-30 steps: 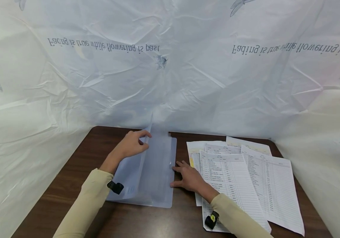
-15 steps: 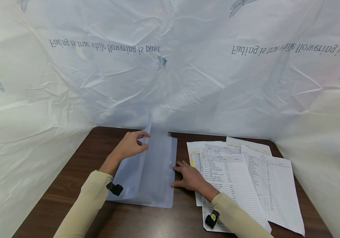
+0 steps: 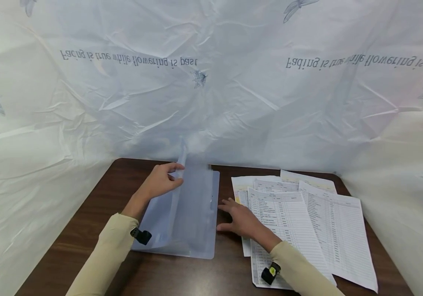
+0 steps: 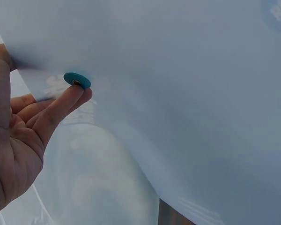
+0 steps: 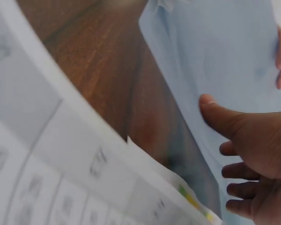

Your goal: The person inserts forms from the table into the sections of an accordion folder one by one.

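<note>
Head view: translucent bluish plastic folder (image 3: 196, 218) on the dark wood-grain table (image 3: 193, 279), left of centre, between the two hands, with its upper cover (image 3: 160, 220) lifted at a slant and curving up toward the far edge. At the raised cover, left hand (image 3: 159, 181) with thumb and fingers clamped on its free edge. In the left wrist view, a small teal disc (image 4: 77, 80) at a fingertip of the same hand, against the bluish plastic; probably fixed to the cover, though hard to judge from this angle. Just beside the folder's right edge, right hand (image 3: 241, 220) with fingers and thumb apart and loosely bent; from the right wrist view, thumb in line with the bluish border, touch or narrow gap not possible to tell. Farther right, overlapping printed sheets (image 3: 281, 213) with ruled tables, fanned at differing angles, partly beneath the right forearm in view; on one sheet, a yellow patch (image 5: 194, 202) near its edge. At each wrist, a small black device, left (image 3: 141, 235) and right (image 3: 270, 273), by pale yellow sleeves (image 3: 102, 246). Behind and around the table, wrinkled whitish sheeting (image 3: 229, 90) with blue flower prints and upside-down lettering.
</note>
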Demonstrator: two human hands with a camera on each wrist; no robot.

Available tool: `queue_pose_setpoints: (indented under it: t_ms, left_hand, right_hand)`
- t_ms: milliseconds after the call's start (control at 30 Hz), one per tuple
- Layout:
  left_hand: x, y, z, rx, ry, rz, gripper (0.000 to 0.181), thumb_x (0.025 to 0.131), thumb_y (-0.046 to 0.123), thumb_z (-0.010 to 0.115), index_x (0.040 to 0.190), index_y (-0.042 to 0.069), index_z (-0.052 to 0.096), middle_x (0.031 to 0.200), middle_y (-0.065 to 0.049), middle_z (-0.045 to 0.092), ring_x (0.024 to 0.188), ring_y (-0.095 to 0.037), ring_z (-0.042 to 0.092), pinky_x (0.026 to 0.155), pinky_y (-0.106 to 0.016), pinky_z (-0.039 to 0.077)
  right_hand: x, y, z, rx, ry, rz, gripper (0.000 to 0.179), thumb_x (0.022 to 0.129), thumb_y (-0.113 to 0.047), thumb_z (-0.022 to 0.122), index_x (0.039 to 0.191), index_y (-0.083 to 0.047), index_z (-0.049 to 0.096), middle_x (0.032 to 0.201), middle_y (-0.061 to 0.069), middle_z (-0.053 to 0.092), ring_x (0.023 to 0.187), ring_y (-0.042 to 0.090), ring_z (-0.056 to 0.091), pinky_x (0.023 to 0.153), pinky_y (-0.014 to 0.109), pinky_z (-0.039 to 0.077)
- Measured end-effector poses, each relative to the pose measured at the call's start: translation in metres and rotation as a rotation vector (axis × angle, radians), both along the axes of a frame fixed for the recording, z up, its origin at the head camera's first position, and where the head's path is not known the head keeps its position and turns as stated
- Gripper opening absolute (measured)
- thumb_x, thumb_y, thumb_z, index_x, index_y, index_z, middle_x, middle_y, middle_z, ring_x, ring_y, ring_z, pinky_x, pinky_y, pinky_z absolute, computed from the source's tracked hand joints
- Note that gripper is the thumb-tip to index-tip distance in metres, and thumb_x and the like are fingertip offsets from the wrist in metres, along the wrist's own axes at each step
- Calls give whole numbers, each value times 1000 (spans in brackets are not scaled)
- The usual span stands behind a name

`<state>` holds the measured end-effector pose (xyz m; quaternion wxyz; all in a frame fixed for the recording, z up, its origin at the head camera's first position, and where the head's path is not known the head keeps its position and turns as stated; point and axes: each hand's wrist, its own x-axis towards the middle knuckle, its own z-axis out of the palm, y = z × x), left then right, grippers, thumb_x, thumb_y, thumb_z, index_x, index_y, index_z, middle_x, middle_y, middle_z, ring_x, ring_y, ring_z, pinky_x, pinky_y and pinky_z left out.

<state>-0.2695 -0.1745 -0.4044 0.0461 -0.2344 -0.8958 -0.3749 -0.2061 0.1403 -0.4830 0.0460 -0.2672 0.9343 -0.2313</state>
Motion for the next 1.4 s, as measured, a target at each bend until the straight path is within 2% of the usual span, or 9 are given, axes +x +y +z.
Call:
queue_pose_setpoints:
  t_ms: [333,500,600,833,1167,1400]
  left_hand:
    - [2,-3,3,18,37,-9,41,95,18,70,133,4,65,137,-16,63,99,-33,73,80,-46,59]
    - [1,-5,5,18,36,-11,42,95,20,69,134,6,65,137,-15,63,101,-33,72,81,-47,59]
    - [0,-7,4,19,44,-9,41,95,19,69,134,6,65,137,-15,63,101,-33,72,81,-47,59]
    - [1,-11,3,43,58,9,40,95,15,70,133,4,65,137,-19,62,99,-32,73,80,-47,59]
    - [2,-12,5,42,50,16,41,96,16,69,135,5,64,139,-22,61,98,-32,73,78,-47,58]
    - [3,-13,4,43,51,12,41,96,15,69,136,6,64,141,-22,59,101,-33,72,80,-49,58]
  right_hand:
    - [22,45,26,-148,172,-162,56,88,-41,81,134,-13,66,138,8,64,130,31,58,103,51,48]
    - [32,78,37,-177,268,-250,54,85,-38,84,130,-11,69,130,8,69,121,30,65,93,49,55]
    - [37,100,40,-179,305,-294,54,84,-34,85,129,-8,69,126,11,71,115,30,68,86,47,57]
    - [49,146,38,-168,348,-405,55,82,-24,88,129,-4,68,122,17,71,106,34,69,82,49,58]
    - [66,197,25,-132,306,-582,56,81,-24,88,127,0,67,116,23,71,98,38,70,76,50,58]
    - [76,216,15,-93,128,-683,66,84,-40,84,132,0,63,120,27,68,97,42,70,73,49,56]
